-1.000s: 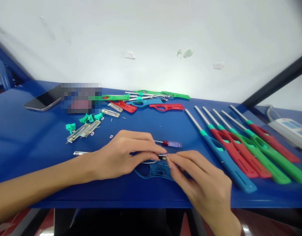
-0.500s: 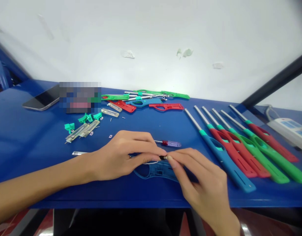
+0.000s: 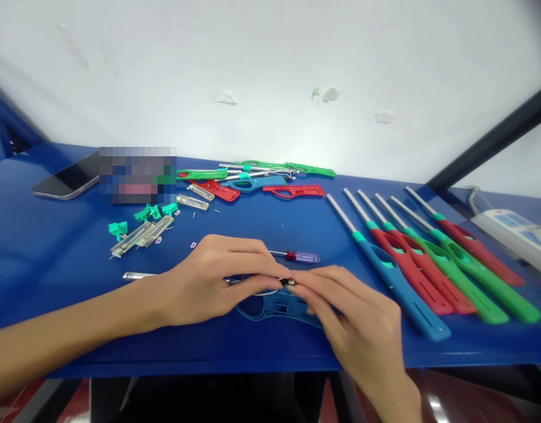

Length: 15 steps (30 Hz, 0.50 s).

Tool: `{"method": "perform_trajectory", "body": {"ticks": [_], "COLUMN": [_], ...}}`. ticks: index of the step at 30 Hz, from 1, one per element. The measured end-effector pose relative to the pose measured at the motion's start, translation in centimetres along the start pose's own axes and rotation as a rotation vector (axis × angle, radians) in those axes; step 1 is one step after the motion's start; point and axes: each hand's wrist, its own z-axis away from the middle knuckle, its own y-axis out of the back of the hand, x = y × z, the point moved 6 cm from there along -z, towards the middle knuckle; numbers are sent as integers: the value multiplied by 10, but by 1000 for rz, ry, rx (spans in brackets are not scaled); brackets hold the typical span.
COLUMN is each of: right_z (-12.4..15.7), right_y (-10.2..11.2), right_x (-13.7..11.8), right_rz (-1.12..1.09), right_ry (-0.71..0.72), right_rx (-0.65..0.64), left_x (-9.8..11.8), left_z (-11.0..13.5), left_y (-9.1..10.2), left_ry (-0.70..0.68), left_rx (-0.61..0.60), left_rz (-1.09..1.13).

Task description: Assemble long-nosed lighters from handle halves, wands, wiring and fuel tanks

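My left hand (image 3: 229,281) pinches a small black part with a metal end (image 3: 289,282) between thumb and fingers. A thin white wire (image 3: 268,292) shows just below the left fingertips. From the other side, my right hand (image 3: 356,314) has its thumb and index finger closed at the metal end. Beneath both hands lies a blue half of a lighter handle (image 3: 281,306), partly covered by them. A silver tube (image 3: 138,276) sticks out to the left from behind my left wrist. Just beyond my fingers rests a screwdriver (image 3: 303,257) with a clear purple and red handle.
Several long-necked lighters (image 3: 407,288) lie in a row at right, beside a white power strip (image 3: 513,235). Loose handle shells (image 3: 297,191) and tubes are piled at the back. Clear fuel tanks (image 3: 156,231), green plastic pieces (image 3: 117,229) and a phone (image 3: 67,176) occupy the left.
The right fingertips have shifted slightly at the part, and its metal end now shows more. The whole view has moved a little; the left hand keeps its pinch.
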Motion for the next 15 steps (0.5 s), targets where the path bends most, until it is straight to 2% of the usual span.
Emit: {"method": "perform_trajectory", "body": {"ticks": [8,15], "right_z": [-1,-2], "right_y": [2,0], "right_x": [-2,-5], "right_rz": [19,22], "right_ry": [12,45], "right_rx": [6,11], "left_x": [2,1], "left_z": [-3,-4], "left_y": [2,1], "left_ry": [27,115], "left_rx": [-1,1], "left_rz": [-1,14]}}
